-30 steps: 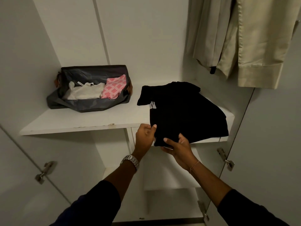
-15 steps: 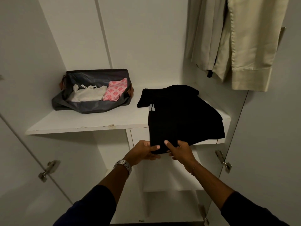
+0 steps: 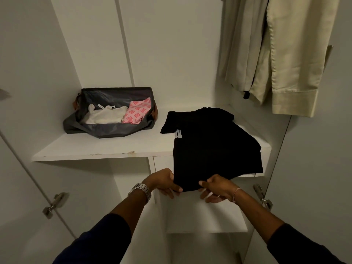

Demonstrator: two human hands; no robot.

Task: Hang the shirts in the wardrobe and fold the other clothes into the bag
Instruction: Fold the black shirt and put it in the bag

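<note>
A black garment [image 3: 209,149] with a small white print lies partly folded on the white wardrobe shelf [image 3: 114,147], its near end hanging over the shelf's front edge. My left hand [image 3: 163,181] grips the lower left corner of that hanging end. My right hand [image 3: 217,188] pinches the lower right corner, thumb on top. A grey open bag [image 3: 106,128] sits at the back left of the shelf, holding a folded white garment [image 3: 106,117] and a pink patterned cloth [image 3: 137,112]. Beige shirts [image 3: 282,54] hang at the upper right.
The wardrobe's white back and side walls enclose the shelf. Open doors with metal hinges [image 3: 54,204] stand at both sides. A lower shelf [image 3: 205,218] lies below my hands. A bare strip of shelf separates the bag from the black garment.
Both hands have drawn the black garment's near end toward me, past the shelf edge, and have dropped lower. The camera tilted slightly, so the bag sits lower in view.
</note>
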